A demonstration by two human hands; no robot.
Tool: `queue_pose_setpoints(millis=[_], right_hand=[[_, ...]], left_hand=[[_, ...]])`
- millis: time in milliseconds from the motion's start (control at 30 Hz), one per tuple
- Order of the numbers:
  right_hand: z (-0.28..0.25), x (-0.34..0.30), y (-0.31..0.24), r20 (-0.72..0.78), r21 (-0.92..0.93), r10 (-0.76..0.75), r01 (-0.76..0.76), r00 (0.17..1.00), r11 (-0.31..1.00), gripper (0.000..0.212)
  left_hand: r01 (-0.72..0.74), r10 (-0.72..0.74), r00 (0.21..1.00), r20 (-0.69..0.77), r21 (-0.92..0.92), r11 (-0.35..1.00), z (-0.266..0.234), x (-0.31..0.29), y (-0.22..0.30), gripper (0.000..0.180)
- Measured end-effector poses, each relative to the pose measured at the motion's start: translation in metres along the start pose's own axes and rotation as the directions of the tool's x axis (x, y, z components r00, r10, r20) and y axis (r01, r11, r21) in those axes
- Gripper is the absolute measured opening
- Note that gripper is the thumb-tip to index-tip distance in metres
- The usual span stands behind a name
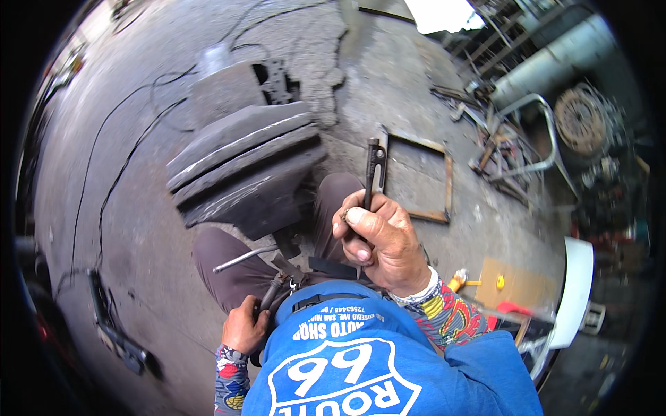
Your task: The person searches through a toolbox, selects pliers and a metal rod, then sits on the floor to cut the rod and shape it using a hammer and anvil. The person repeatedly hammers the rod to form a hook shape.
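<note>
My right hand (pixel 388 239) is raised in front of my lap, its fingers closed round a slim black rod-shaped tool (pixel 371 173) that stands nearly upright. A slotted grey part shows beside its upper end; a thin point comes out below the hand. Something tiny at the thumb tip is too small to name. Low on the left, my left hand (pixel 246 326) is wrapped round the dark handle of a hand tool (pixel 272 292) with a flat metal end. That end lies beside the bar handle (pixel 243 258) of a big grey bench vise (pixel 250 163) between my knees.
A rectangular metal frame (pixel 447 180) lies on the concrete floor beyond my right hand. Scrap metal and a tubular frame (pixel 538 100) are piled at the far right. Cardboard (pixel 524 281) lies nearer. Black cables (pixel 104 194) cross the floor at left.
</note>
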State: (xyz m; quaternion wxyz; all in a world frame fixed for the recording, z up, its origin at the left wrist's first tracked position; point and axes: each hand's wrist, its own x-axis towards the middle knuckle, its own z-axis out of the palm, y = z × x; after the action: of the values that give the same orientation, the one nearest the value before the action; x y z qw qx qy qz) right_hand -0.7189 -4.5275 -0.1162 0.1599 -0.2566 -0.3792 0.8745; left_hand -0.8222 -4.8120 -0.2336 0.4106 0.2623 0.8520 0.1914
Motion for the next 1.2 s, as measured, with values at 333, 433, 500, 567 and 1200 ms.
queue_pose_setpoints(millis=[333, 433, 500, 567, 1200], right_hand=[[-0.067, -0.122, -0.037, -0.608, -0.323, -0.592, 0.517, 0.528, 0.793, 0.009], [-0.081, -0.218, -0.048, -0.711, -0.544, -0.673, 0.447, 0.203, 0.710, 0.008], [-0.080, -0.278, -0.031, -0.723, -0.636, -0.691, 0.381, 0.010, 0.671, 0.008], [-0.075, -0.328, -0.003, -0.767, -0.641, -0.610, 0.266, -0.199, 0.720, 0.010], [-0.110, -0.289, -0.027, -0.783, -0.591, -0.621, 0.332, -0.019, 0.735, 0.016]], left_hand=[[-0.048, 0.237, 0.804, 0.545, -0.339, 0.940, 0.002, 0.091, 0.032, 0.031], [0.011, 0.192, 0.739, 0.646, -0.297, 0.955, 0.017, 0.108, 0.052, 0.035], [-0.013, 0.202, 0.703, 0.682, -0.272, 0.962, 0.031, 0.123, 0.062, 0.035], [-0.050, 0.234, 0.700, 0.675, -0.281, 0.958, 0.051, 0.142, 0.070, 0.035], [0.388, -0.032, 0.737, 0.675, -0.383, 0.838, 0.222, 0.243, 0.066, 0.028]])
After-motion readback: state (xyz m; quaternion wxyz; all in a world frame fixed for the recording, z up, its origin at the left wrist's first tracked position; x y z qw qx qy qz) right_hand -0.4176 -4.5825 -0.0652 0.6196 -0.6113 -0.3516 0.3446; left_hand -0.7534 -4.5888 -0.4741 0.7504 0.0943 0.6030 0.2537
